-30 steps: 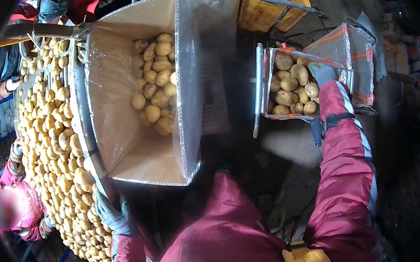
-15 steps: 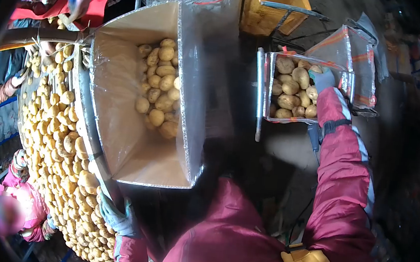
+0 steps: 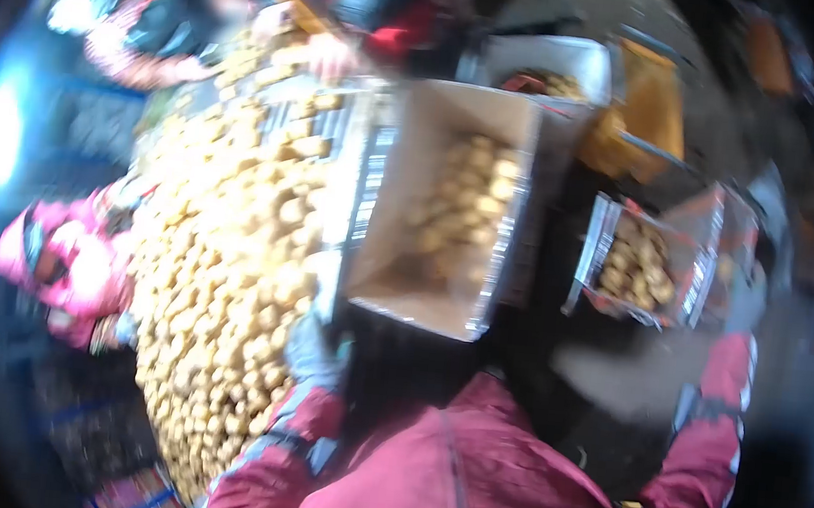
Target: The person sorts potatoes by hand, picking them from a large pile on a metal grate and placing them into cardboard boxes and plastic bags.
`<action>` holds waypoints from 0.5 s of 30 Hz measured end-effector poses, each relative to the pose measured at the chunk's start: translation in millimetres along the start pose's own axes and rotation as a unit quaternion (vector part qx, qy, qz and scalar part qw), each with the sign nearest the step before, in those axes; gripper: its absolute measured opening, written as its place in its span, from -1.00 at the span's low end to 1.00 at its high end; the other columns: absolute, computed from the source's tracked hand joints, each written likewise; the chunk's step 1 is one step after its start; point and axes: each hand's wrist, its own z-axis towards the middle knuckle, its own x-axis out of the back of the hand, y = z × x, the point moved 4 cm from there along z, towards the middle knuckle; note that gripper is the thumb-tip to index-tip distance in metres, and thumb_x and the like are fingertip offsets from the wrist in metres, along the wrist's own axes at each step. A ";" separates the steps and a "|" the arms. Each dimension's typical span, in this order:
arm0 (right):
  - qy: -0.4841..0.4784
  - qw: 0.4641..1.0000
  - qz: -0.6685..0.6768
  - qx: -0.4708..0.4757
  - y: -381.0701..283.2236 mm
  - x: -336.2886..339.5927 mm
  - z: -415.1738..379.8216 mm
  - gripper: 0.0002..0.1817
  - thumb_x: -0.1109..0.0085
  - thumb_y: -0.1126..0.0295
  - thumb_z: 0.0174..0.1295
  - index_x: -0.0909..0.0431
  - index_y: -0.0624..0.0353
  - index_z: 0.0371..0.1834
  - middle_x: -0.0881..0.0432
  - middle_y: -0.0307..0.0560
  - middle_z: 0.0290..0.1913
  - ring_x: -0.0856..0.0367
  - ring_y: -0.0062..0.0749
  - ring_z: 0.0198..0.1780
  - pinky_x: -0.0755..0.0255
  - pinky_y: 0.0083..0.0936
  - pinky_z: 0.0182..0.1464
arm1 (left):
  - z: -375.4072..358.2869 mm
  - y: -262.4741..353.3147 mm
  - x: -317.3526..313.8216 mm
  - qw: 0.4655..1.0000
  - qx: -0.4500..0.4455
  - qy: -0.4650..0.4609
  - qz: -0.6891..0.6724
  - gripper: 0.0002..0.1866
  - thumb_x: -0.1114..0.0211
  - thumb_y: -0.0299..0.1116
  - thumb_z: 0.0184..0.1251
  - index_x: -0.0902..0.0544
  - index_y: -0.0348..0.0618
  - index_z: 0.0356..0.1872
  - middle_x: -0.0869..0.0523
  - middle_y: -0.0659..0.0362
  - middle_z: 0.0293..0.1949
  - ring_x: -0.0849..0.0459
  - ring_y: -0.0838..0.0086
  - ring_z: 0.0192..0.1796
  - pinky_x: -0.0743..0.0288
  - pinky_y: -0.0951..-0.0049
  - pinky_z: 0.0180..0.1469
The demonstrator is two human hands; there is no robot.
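My left hand (image 3: 314, 350), in a pale blue-grey glove, is at the right edge of the potato-covered table, beside the potatoes (image 3: 214, 305). Blur smears its fingers. Out to the right, my right hand (image 3: 746, 301), gloved alike, is beside the outer side of a clear-walled bag (image 3: 706, 266) with orange edging. I cannot make out its fingers or anything in them. The compartment next to it holds large potatoes (image 3: 636, 264). Between my arms and the table's far part stands a cardboard-lined box (image 3: 386, 276) with potatoes along its right side.
A co-worker in pink (image 3: 72, 263) is at the table's left side, and others reach in at its far end. Behind the box are a white container (image 3: 588, 67) and a yellow crate (image 3: 667, 103). A metal bar (image 3: 586, 255) borders the potato compartment. Bright light glares at far left.
The view has swung left, so the boxes appear further right. My right hand has moved off the potatoes in the compartment to the bag's outer side. My left hand stays by the table edge.
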 end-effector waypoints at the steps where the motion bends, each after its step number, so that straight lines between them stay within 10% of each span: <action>1: -0.016 0.995 0.022 0.099 15.5 0.2 14.6 -0.56 -0.29 0.41 0.37 -0.55 0.28 0.29 -0.68 -0.10 0.16 -0.66 -0.37 0.08 -0.54 -0.47 0.16 | -3.8 -7.3 -6.6 0.997 -0.041 0.070 -0.010 -0.12 -0.45 -0.02 0.13 -0.36 -0.30 0.42 -0.59 -0.11 0.13 -0.52 -0.04 0.23 -0.40 -0.03 0.27; 10: -0.397 0.888 0.231 0.027 -253.1 -218.1 -256.9 -0.70 -0.26 0.21 0.45 -0.60 0.24 -0.32 -0.73 -0.08 -0.42 -0.69 -0.51 -0.47 -0.55 -0.61 -0.43 | -7.6 -15.0 5.6 0.992 -0.010 0.064 -0.105 -0.08 -0.42 0.02 0.14 -0.31 -0.19 0.50 -0.59 0.00 0.18 -0.45 0.05 0.36 -0.35 0.01 0.32; 15: -0.738 0.651 0.177 -0.029 -329.3 -298.5 -415.8 -0.67 0.01 0.33 0.53 -0.63 0.35 0.11 -0.76 0.07 -0.29 -0.76 -0.32 -0.41 -0.68 -0.52 -0.33 | -0.3 -26.6 44.3 0.911 0.040 0.087 -0.400 -0.35 -0.45 -0.11 0.27 -0.54 -0.15 0.34 -0.57 -0.12 0.30 -0.53 0.02 0.35 -0.39 0.16 0.41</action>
